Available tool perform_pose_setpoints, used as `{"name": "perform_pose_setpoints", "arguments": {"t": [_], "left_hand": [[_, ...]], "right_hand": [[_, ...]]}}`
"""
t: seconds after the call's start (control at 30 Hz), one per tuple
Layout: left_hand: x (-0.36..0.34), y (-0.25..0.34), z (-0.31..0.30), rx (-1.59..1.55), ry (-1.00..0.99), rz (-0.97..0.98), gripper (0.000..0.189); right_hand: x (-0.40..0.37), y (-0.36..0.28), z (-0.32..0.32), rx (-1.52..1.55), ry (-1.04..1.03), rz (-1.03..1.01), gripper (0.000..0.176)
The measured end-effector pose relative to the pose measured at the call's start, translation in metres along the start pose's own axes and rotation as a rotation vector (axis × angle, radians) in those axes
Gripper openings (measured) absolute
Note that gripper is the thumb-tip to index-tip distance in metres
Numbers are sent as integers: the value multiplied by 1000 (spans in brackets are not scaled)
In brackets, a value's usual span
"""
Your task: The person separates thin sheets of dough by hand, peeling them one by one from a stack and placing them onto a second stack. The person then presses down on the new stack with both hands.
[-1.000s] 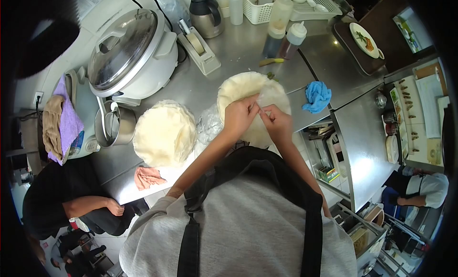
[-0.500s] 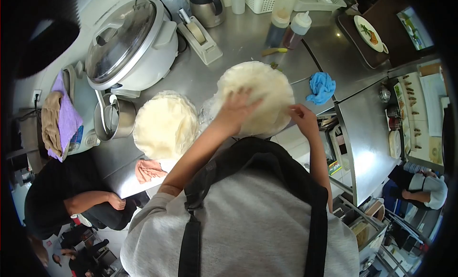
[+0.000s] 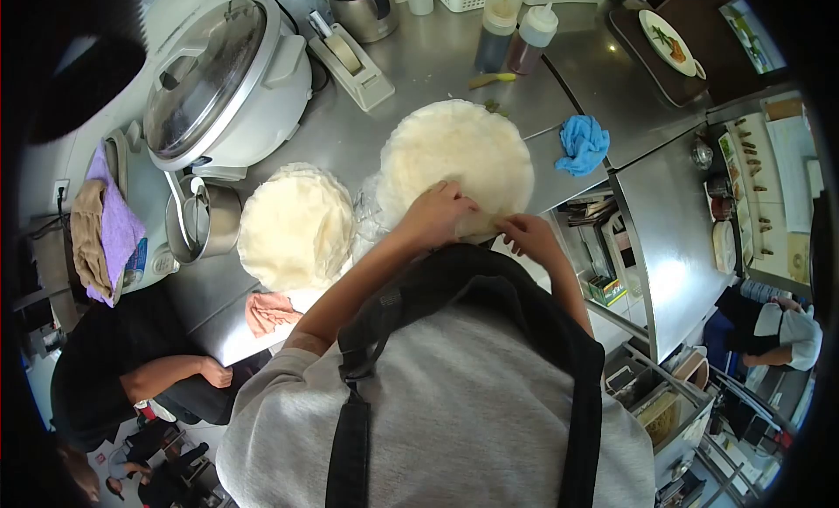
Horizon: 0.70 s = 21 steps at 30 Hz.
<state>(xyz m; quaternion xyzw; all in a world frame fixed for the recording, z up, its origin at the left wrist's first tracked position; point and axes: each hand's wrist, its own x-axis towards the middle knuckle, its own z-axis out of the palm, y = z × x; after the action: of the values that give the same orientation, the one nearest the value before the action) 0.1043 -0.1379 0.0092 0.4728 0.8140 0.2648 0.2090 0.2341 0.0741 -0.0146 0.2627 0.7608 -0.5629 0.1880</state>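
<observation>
A stack of thin, round, pale sheets (image 3: 459,149) lies on the steel counter in front of me. My left hand (image 3: 441,212) rests on the near part of this stack, its fingers bent inward. At the stack's near right edge, my right hand (image 3: 523,233) has its thumb and fingertips pinched together on the rim of a sheet. A second stack of similar sheets (image 3: 295,228) sits to the left, with crumpled clear plastic (image 3: 369,212) between the two stacks.
A large cooker (image 3: 236,84), a metal pot (image 3: 210,224) and a tape dispenser (image 3: 354,66) stand left. Sauce bottles (image 3: 531,40) are at the back. A blue cloth (image 3: 583,145) lies right, a pink cloth (image 3: 269,313) near left. A person's arm (image 3: 179,374) is at lower left.
My left hand has drawn back from the middle of the stack toward its near edge, its fingers now bent. My right hand has moved down and left to the near rim.
</observation>
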Motion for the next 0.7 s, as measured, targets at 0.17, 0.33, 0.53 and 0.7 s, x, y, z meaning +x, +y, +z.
{"name": "perform_pose_setpoints", "arguments": {"t": [0.17, 0.33, 0.53, 0.7], "left_hand": [[0, 5, 6, -32, 64, -51, 54], [-2, 14, 0, -457, 183, -239, 48], [4, 15, -1, -581, 382, -209, 42], [6, 1, 4, -826, 400, -273, 32]], "right_hand": [[16, -6, 18, -8, 70, -67, 31], [21, -20, 21, 537, 3, -155, 26], [16, -58, 25, 638, -62, -212, 25], [23, -58, 34, 689, -77, -221, 24]]}}
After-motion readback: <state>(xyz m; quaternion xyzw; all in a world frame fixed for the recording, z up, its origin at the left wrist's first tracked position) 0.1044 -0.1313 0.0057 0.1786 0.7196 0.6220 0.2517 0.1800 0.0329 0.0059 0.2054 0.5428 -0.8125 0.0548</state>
